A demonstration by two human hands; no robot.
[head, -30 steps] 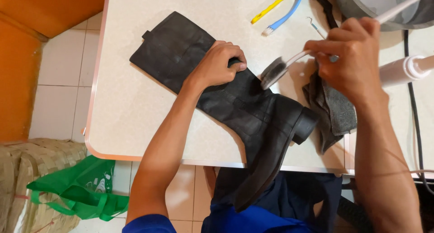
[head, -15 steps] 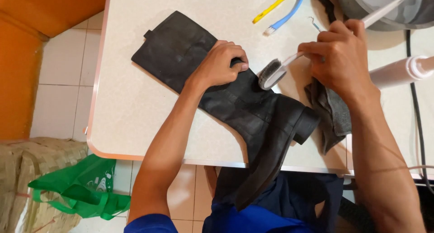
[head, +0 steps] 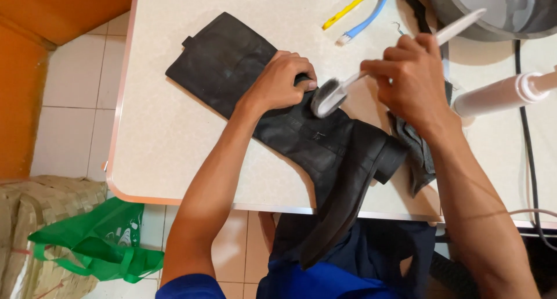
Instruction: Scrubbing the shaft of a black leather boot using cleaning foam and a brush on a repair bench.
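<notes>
Brushing a black boot (head: 301,125) lying across the bench (head: 174,130).
Left hand (head: 284,81) pressing on boot shaft, right hand (head: 409,78) clamped on brush (head: 348,90); rag (head: 420,154), two toothbrushes (head: 357,11) nearby.

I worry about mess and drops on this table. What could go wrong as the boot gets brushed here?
The black boot hangs its foot past the table edge; only the left hand pins it, so it might slide off. The brush in the right hand works close to the left fingers and could smear them. The right forearm might knock the white tube.
</notes>
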